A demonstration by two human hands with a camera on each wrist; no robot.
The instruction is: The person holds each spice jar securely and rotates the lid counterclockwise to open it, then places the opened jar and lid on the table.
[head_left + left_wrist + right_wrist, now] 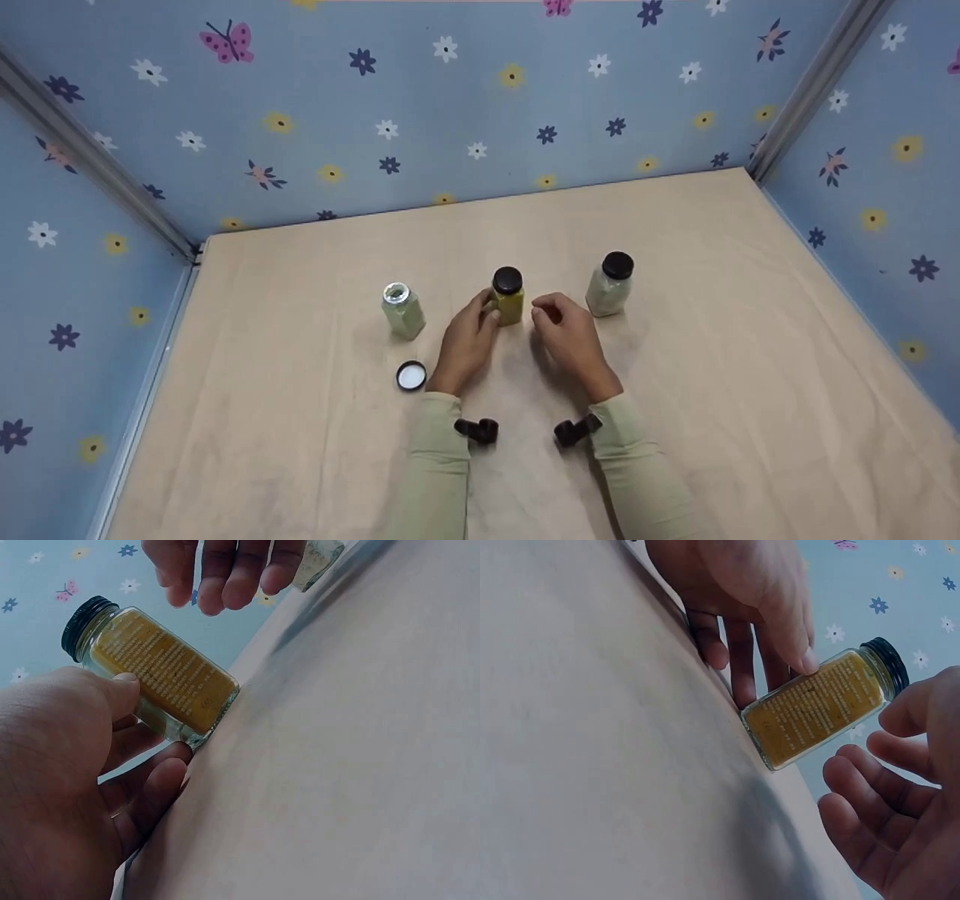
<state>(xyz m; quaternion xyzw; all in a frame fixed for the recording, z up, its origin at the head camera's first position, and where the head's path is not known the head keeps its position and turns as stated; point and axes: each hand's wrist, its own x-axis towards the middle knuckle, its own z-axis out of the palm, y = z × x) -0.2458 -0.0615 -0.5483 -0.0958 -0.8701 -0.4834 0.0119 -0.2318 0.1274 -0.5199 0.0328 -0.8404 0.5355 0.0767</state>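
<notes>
A small square glass jar of yellow-brown powder (510, 306), with a black screw lid, stands on the cloth between the two hands. My left hand (467, 341) holds it from the left, thumb on the printed face and fingers behind, as the left wrist view shows. The lid (84, 624) is on the jar. To the right, my right hand (571, 335) is held apart from the jar with its fingers loosely bent and nothing in them. In the right wrist view its fingers (870, 791) hover beside the jar, close to the lid.
Left of the hands stands an uncapped jar of pale green contents (405, 316), its silvery mouth showing. A black lid (411, 376) lies inside-up in front of it. A capped jar with pale contents (609, 286) stands at the right. Flowered panels (420, 97) enclose the cloth-covered table (262, 337).
</notes>
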